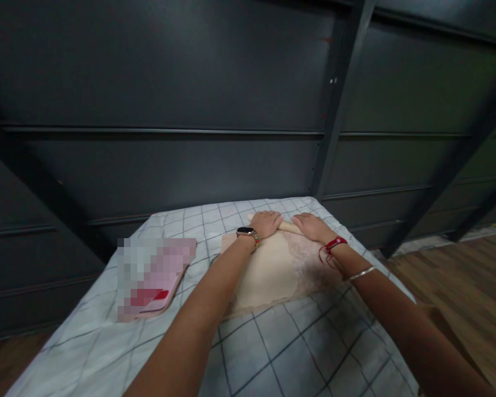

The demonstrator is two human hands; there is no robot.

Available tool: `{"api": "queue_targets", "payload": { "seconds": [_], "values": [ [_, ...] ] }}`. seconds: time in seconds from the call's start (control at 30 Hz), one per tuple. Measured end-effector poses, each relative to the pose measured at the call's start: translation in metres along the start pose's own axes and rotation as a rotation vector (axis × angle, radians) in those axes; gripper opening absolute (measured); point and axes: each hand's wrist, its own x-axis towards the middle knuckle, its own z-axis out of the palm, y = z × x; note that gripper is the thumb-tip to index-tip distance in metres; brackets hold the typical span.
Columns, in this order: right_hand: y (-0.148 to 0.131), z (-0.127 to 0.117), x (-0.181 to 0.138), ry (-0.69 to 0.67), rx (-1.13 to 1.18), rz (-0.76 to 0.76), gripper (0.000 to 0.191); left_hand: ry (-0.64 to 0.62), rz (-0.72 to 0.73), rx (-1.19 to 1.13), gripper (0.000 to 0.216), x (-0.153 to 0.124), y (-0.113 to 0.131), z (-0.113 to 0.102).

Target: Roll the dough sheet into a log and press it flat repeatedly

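A beige, lace-trimmed garment [268,270] lies spread on a checked cloth, its smooth panel in the middle and sheer lace at the right and along the near edge. Its far edge looks like a narrow tube or roll [287,226] running between my hands. My left hand [267,223] is curled over the left part of this roll, with a watch at the wrist. Over the right part, my right hand [312,226] presses down with fingers bent. The fingertips of both hands are partly hidden.
White cloth with dark grid lines [273,353] covers the surface beneath. At left lies a pink-edged, phone-like flat object [165,281], partly pixelated. A dark metal panel wall [182,171] rises behind; wooden floor [458,275] shows at right.
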Motion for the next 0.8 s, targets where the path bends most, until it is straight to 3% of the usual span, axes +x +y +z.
{"api": "queue_targets", "payload": {
  "seconds": [0.2,0.37,0.6,0.7,0.8],
  "values": [
    [-0.031,-0.010,-0.029,0.052,-0.043,-0.014,0.040,0.133,-0.003,-0.036,0.037,-0.036,0.013,0.002],
    [-0.060,-0.016,-0.054,0.130,0.020,0.085,0.042,0.211,0.042,-0.045,0.040,-0.072,0.020,-0.003],
    [-0.080,-0.016,-0.088,0.196,0.195,-0.010,0.045,0.182,0.144,0.017,0.045,-0.127,0.017,-0.018],
    [-0.084,-0.016,-0.095,0.195,0.226,-0.049,0.046,0.174,0.133,0.012,0.046,-0.129,0.013,-0.029],
    [-0.084,-0.015,-0.094,0.205,0.221,-0.037,0.046,0.191,0.063,-0.019,0.047,-0.114,0.009,-0.033]
  ]
}}
